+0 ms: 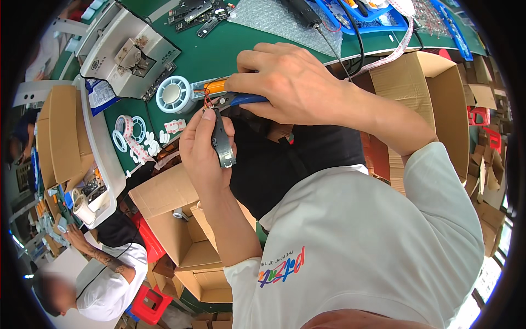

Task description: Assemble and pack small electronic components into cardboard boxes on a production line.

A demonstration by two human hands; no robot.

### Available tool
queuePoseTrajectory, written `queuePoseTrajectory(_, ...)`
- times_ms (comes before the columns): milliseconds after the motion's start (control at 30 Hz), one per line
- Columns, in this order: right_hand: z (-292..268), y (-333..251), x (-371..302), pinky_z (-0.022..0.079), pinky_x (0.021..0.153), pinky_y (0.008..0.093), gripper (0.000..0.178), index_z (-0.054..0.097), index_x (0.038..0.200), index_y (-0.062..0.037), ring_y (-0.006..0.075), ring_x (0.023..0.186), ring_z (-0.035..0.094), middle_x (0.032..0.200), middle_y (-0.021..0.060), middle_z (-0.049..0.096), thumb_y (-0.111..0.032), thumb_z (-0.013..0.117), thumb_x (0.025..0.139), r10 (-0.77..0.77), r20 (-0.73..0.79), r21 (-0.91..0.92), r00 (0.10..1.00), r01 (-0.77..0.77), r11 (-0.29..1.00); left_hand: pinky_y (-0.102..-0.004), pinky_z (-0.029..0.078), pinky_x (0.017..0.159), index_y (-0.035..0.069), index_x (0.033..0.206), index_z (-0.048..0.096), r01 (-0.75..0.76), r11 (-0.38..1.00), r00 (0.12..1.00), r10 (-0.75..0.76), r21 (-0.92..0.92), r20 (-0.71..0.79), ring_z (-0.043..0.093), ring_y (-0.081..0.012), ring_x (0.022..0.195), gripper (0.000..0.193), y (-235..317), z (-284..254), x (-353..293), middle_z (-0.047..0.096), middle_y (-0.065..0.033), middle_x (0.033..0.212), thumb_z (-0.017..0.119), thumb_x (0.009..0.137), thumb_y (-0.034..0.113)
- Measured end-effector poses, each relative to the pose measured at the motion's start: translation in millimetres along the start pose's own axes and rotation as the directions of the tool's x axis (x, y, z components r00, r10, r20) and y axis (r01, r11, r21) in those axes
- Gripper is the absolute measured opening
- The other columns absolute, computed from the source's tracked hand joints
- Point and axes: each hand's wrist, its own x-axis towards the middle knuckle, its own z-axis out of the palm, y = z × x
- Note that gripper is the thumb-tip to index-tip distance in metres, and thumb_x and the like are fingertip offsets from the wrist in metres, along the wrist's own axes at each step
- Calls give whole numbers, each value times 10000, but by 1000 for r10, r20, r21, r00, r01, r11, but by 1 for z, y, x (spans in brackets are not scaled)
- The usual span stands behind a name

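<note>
My left hand [205, 142] pinches a narrow black circuit-board part [222, 143], held upright with its wired end at the top. Thin red and dark wires [208, 102] rise from that end toward an orange cylindrical battery [215, 86]. Closed around blue-handled cutting pliers [247, 100], my right hand [282, 82] keeps their metal jaws beside the wires. Whether the jaws touch a wire cannot be made out. A white and pale-blue round housing with a spoked face [175, 94] lies just left of the battery on the green tabletop [205, 55].
A grey metal fixture [129, 60] stands at the left, near a roll of printed tape [125, 131] and small white pieces [152, 143]. Several black circuit boards [200, 15], bubble wrap [263, 22] and a blue tray [378, 22] lie farther back. Cardboard boxes [164, 192] flank me; another person [109, 274] sits lower left.
</note>
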Motion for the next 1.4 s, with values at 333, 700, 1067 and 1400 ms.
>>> queuePoseTrajectory(333, 21, -4, -6, 476, 730, 316, 307, 692, 1100, -157, 210, 829, 565, 1009, 17, 575, -187, 784, 808, -3, -247, -101, 969, -23, 995, -182, 331, 372, -58, 1221, 623, 67, 948, 997, -74, -313, -10, 443, -53, 475, 307, -2, 7, 2, 621, -51, 700, 536, 1056, 185)
queuePoseTrajectory(700, -20, 6, -7, 452, 864, 370, 331, 705, 1136, -152, 241, 924, 579, 1063, 39, 592, -173, 790, 817, 93, -58, 21, 994, -92, 996, -200, 304, 347, -58, 1203, 673, 74, 992, 996, -68, -101, 56, 413, -72, 406, 376, -2, 1, -8, 638, -61, 669, 485, 1052, 230)
queuePoseTrajectory(1067, -17, -7, -9, 453, 874, 378, 309, 703, 1111, -145, 253, 944, 582, 1064, 46, 592, -172, 800, 818, 76, 70, 50, 995, -80, 996, -203, 308, 340, -48, 1178, 670, 44, 999, 999, -43, 5, -29, 404, -83, 381, 339, -4, 6, -9, 650, -76, 661, 506, 1036, 212)
queuePoseTrajectory(1400, -16, -9, -7, 459, 867, 377, 308, 704, 1103, -151, 242, 922, 575, 1053, 42, 589, -180, 805, 814, 73, 91, 27, 993, -75, 997, -203, 325, 351, -7, 1041, 656, 29, 1000, 999, -29, -5, 26, 425, -84, 396, 241, -5, 2, -9, 654, -86, 659, 516, 1040, 190)
